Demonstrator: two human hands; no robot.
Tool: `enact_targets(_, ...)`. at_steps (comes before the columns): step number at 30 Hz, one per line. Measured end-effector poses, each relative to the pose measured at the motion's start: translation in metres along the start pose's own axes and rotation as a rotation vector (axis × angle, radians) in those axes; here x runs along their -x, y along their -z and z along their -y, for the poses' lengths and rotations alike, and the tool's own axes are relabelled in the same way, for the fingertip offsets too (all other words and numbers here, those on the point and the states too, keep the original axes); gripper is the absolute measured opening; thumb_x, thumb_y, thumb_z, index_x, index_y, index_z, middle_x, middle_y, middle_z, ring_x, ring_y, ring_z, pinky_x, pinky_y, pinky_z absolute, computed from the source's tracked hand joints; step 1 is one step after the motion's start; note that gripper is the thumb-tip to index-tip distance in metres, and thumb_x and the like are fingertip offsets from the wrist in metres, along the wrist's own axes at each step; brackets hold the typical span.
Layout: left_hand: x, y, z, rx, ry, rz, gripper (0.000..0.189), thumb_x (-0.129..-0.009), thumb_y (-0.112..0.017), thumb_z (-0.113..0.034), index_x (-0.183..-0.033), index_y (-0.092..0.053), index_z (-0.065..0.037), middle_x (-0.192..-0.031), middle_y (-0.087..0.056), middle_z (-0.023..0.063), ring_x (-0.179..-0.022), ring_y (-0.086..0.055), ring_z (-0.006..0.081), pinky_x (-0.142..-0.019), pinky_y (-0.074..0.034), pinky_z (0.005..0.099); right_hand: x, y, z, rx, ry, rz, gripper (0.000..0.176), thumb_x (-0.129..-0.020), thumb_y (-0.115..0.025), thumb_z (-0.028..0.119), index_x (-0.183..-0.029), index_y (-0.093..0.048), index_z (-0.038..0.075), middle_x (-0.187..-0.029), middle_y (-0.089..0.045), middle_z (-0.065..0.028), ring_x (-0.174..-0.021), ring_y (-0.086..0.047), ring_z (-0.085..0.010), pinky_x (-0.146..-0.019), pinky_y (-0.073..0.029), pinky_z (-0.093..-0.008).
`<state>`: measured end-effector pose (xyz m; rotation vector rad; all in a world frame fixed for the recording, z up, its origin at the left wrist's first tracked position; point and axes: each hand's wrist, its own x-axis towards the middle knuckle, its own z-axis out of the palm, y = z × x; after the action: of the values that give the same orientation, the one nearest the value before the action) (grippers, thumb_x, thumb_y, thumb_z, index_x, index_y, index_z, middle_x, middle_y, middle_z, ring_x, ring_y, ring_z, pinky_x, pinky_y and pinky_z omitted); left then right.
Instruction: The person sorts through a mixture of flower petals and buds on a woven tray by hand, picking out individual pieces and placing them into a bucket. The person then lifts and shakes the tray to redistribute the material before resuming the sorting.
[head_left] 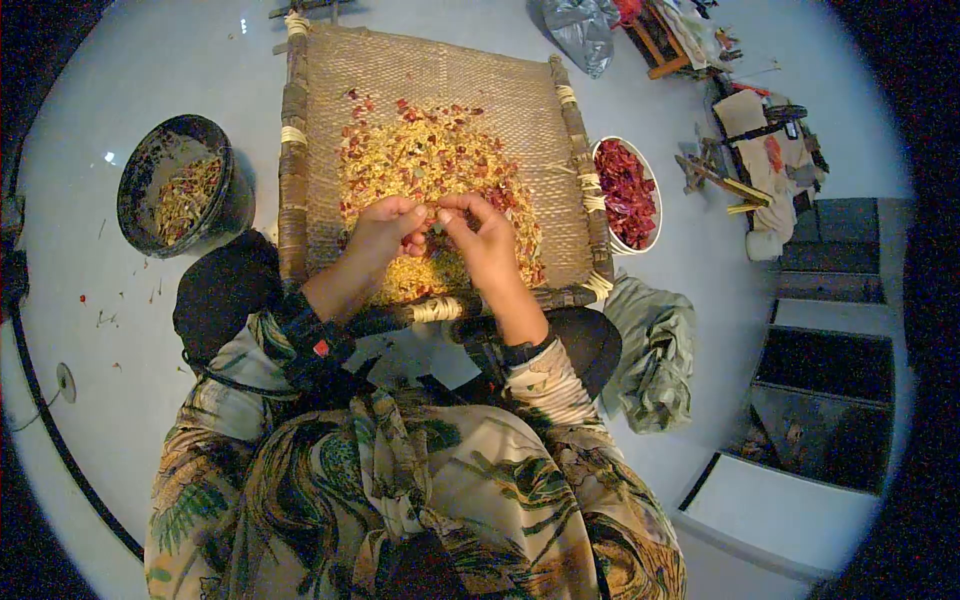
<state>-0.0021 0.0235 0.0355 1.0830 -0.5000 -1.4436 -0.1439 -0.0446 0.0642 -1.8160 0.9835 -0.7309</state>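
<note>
A woven bamboo tray (430, 70) lies on the floor in front of me, holding a heap of yellow seeds and red chilli bits (430, 160). My left hand (380, 235) and my right hand (485, 240) meet over the near part of the heap. Their fingertips are pinched together around a small piece; what it is is too small to tell. Both wrists rest near the tray's front rim.
A black bucket (150, 170) with dried stems stands at the left. A white bowl of red chillies (650, 185) sits against the tray's right side. Crumpled green cloth (655, 350) lies right of my knee. Wooden clutter (750, 150) and steps (830, 300) are at the right.
</note>
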Motion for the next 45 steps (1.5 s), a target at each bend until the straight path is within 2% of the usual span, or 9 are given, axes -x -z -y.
enact_targets(6,-0.007,0.002,0.014,-0.041,-0.126,-0.033,0.02,-0.088,-0.058,-0.023,-0.082,-0.057,-0.004,-0.065,-0.055,0.0006,-0.051,-0.05,0.0082,-0.048,-0.043,0.0222,-0.001,0.001,0.008,0.316,0.173,0.027,0.018,-0.081,-0.061,0.016,-0.09,-0.063,0.001,-0.084,-0.062,-0.0158,-0.078,-0.061,-0.0286,-0.07,-0.047,-0.0334)
enact_targets(17,-0.013,0.007,0.025,0.253,0.16,-0.108,0.05,-0.092,-0.04,-0.047,-0.087,-0.055,-0.001,-0.075,-0.055,0.0069,-0.06,-0.052,0.0144,-0.051,-0.045,0.0284,0.0,-0.002,-0.005,-0.25,-0.2,0.09,0.014,-0.084,-0.061,0.015,-0.089,-0.064,0.002,-0.081,-0.064,-0.0021,-0.074,-0.057,-0.0121,-0.069,-0.047,-0.0273)
enact_targets(20,-0.008,0.003,0.016,0.366,0.231,-0.059,0.053,-0.092,-0.038,-0.051,-0.088,-0.054,0.0,-0.075,-0.055,0.0076,-0.062,-0.052,0.0159,-0.056,-0.046,0.03,-0.001,-0.001,0.003,-0.205,-0.193,0.034,0.014,-0.084,-0.061,0.015,-0.088,-0.064,0.002,-0.079,-0.064,-0.003,-0.071,-0.057,-0.0125,-0.067,-0.046,-0.0275)
enact_targets(24,-0.025,0.026,0.038,0.302,0.042,-0.042,0.054,-0.092,-0.036,-0.051,-0.094,-0.053,0.0,-0.075,-0.055,0.009,-0.066,-0.054,0.0183,-0.061,-0.047,0.032,-0.015,0.012,-0.023,0.13,-0.06,-0.071,0.017,-0.084,-0.06,0.018,-0.086,-0.063,0.002,-0.075,-0.063,-0.0063,-0.07,-0.057,-0.0137,-0.066,-0.046,-0.0295)
enact_targets(29,-0.02,0.025,0.004,0.5,-0.016,-0.144,0.056,-0.094,-0.032,-0.049,-0.102,-0.049,0.004,-0.088,-0.058,0.0156,-0.082,-0.06,0.0249,-0.074,-0.051,0.038,-0.024,0.016,-0.047,0.399,0.021,0.004,0.018,-0.083,-0.058,0.018,-0.084,-0.063,0.001,-0.082,-0.064,-0.0183,-0.08,-0.062,-0.0327,-0.071,-0.047,-0.0373)
enact_targets(32,-0.014,0.02,-0.006,0.519,-0.018,-0.097,0.053,-0.092,-0.037,-0.05,-0.099,-0.052,0.001,-0.093,-0.058,0.0118,-0.093,-0.058,0.0261,-0.09,-0.044,0.0393,-0.026,0.01,-0.045,0.387,-0.026,0.051,0.019,-0.083,-0.058,0.018,-0.086,-0.063,0.0,-0.082,-0.064,-0.0181,-0.08,-0.062,-0.032,-0.072,-0.048,-0.0371)
enact_targets(35,-0.01,0.015,-0.013,0.497,0.016,-0.121,0.045,-0.092,-0.043,-0.042,-0.102,-0.051,0.001,-0.102,-0.057,0.0159,-0.104,-0.056,0.0299,-0.093,-0.043,0.0411,-0.023,0.008,-0.043,0.388,0.003,0.046,0.017,-0.083,-0.061,0.015,-0.091,-0.064,0.001,-0.079,-0.065,-0.0109,-0.069,-0.06,-0.0181,-0.065,-0.047,-0.0298)
enact_targets(41,-0.015,0.016,0.001,0.372,-0.069,-0.127,0.023,-0.084,-0.055,-0.009,-0.102,-0.051,0.004,-0.1,-0.059,0.0168,-0.093,-0.061,0.0248,-0.081,-0.05,0.033,-0.017,0.019,-0.05,0.425,0.145,-0.041,0.018,-0.082,-0.062,0.016,-0.091,-0.064,0.0,-0.082,-0.066,-0.0125,-0.075,-0.062,-0.0176,-0.068,-0.047,-0.0295)
enact_targets(45,-0.043,0.04,0.031,0.132,-0.279,-0.112,0.021,-0.083,-0.053,-0.005,-0.102,-0.052,0.005,-0.097,-0.06,0.0159,-0.089,-0.062,0.0234,-0.081,-0.05,0.0312,-0.014,0.047,-0.068,0.467,0.069,-0.148,0.018,-0.082,-0.062,0.016,-0.091,-0.064,0.0,-0.083,-0.066,-0.0127,-0.074,-0.062,-0.0171,-0.066,-0.047,-0.0301)
